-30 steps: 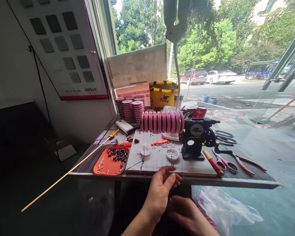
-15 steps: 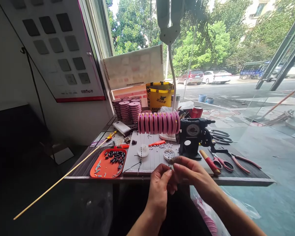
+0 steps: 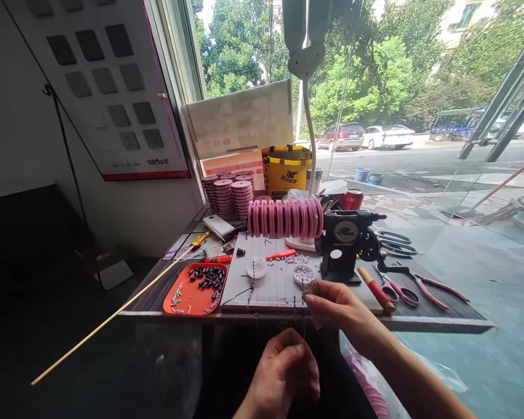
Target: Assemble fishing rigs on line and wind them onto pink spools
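My left hand [image 3: 290,364] is closed low in front of the table edge, and a thin line [image 3: 304,330] runs up from its fingers. Above and to its right, my right hand [image 3: 338,302] pinches a small brownish scrap [image 3: 309,289] whose kind I cannot make out. Several threads hang down from the row of pink spools [image 3: 284,219] on a black winding machine [image 3: 344,233]. Dark beads are strung on some of them. Just behind my right fingers stands a round dish of pale beads [image 3: 303,274].
An orange tray [image 3: 169,302] of black pieces stands at left, with a long thin stick [image 3: 113,314] jutting past the edge. Scissors [image 3: 399,288], pliers [image 3: 436,291] and a red-and-tan rod [image 3: 375,290] lie at right. Stacked pink spools [image 3: 223,198] and a yellow bag [image 3: 286,171] stand behind.
My left hand has dropped down and away from my right hand; before, they were together. My right hand stays near the bead dish, still pinching the scrap. The view has shifted slightly.
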